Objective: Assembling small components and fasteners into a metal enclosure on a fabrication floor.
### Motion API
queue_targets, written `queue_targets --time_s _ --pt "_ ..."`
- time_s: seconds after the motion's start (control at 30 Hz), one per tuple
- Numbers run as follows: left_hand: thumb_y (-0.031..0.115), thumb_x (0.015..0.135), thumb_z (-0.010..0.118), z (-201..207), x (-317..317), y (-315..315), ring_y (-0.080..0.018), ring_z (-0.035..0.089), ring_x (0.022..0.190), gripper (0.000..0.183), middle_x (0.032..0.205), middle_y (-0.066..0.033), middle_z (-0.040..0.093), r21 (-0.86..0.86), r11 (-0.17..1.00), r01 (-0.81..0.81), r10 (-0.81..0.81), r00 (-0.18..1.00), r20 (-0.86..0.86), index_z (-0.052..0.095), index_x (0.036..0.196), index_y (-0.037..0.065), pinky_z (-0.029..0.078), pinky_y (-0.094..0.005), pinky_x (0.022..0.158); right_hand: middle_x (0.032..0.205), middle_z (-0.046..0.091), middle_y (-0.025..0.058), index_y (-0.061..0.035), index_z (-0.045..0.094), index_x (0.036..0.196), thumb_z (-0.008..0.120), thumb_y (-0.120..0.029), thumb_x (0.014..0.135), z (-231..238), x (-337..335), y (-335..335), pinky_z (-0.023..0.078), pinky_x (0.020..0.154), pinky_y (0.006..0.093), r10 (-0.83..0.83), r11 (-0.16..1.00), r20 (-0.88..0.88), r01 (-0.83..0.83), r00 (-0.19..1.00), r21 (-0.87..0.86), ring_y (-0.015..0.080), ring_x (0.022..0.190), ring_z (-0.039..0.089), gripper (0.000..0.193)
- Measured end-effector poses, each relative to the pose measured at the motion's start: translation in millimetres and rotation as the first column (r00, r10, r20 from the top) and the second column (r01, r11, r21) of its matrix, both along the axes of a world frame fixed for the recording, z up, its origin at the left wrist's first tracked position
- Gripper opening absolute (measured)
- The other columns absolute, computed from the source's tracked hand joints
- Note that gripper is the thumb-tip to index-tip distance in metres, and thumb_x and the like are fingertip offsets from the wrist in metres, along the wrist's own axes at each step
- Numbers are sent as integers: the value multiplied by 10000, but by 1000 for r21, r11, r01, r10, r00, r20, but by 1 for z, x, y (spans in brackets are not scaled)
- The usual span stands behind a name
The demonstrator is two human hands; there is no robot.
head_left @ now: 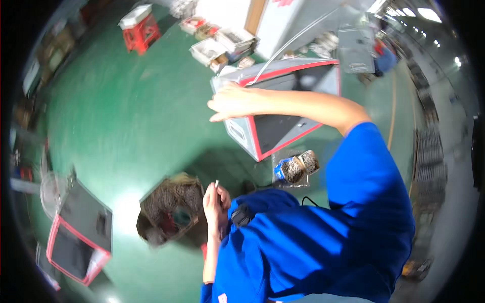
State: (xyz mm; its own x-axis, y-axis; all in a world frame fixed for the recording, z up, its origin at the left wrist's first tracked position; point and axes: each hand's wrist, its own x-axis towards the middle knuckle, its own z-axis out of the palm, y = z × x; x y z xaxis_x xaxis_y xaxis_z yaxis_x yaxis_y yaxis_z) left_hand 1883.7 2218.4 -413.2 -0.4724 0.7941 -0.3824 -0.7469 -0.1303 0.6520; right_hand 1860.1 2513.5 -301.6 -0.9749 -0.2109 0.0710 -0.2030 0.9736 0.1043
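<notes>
Head view, heavy fisheye, some motion blur.

Right hand [233, 102]: arm stretched out from the blue short sleeve [364, 171], hand flat, fingers extended and together, resting on the top front edge of the grey sheet-metal box with red-trimmed edges [283, 126]. Not clamped round anything, looks like an open palm laid on the edge. Whether the thumb hooks under the rim, cannot tell.

Left hand [214, 202]: raised close to the chest, fingers curled shut, pinching a small pale stick-like part [216, 184] that pokes up above the fingertips. Part is too small to identify further.

The metal box sits on the green floor [126, 126], tilted toward the person, dark interior facing the camera. A thin pale cable or tube [298, 40] runs from its top edge up and away to the right.

Just beside the box, at its lower corner: clear plastic bag with blue patch holding small dark metal parts [295, 169], lying on the floor.

Below the left hand: open cardboard carton full of dark wire-like parts [172, 207], with something teal among them.

Far left on the floor: a second grey panel with red trim [78, 232], lying flat, well apart from both hands. A round wire fan guard [50, 189] just above it.

Background top: red plastic stool with a white top [140, 25], and several open white trays of small parts [222, 43] behind the box.
</notes>
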Motion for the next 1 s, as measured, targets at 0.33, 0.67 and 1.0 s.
queue_targets --time_s 0.33,0.67,1.0 --pt "298 979 421 20 1 -2 -51 331 474 266 614 19 450 192 975 -114 84 984 156 488 814 101 228 -200 405 732 629 100 18 599 819 663 -135 800 -35 43 -123 485 634 306 202 315 330 257 922 -914 164 684 615 167" --pt "345 970 381 0 -8 -5 -81 372 464 336 616 -15 463 90 995 -35 15 977 213 487 816 65 258 -215 403 643 601 67 -48 612 695 664 -81 626 14 -96 -12 465 653 356 296 949 357 -316 886 -4 238 760 577 93" --pt "306 947 419 -8 -22 -19 -81 396 457 295 615 -18 484 67 992 -107 92 976 195 499 807 59 278 -214 387 597 627 102 -46 674 631 670 -62 495 7 -132 2 456 544 376 121 931 728 -332 675 153 264 589 618 137"
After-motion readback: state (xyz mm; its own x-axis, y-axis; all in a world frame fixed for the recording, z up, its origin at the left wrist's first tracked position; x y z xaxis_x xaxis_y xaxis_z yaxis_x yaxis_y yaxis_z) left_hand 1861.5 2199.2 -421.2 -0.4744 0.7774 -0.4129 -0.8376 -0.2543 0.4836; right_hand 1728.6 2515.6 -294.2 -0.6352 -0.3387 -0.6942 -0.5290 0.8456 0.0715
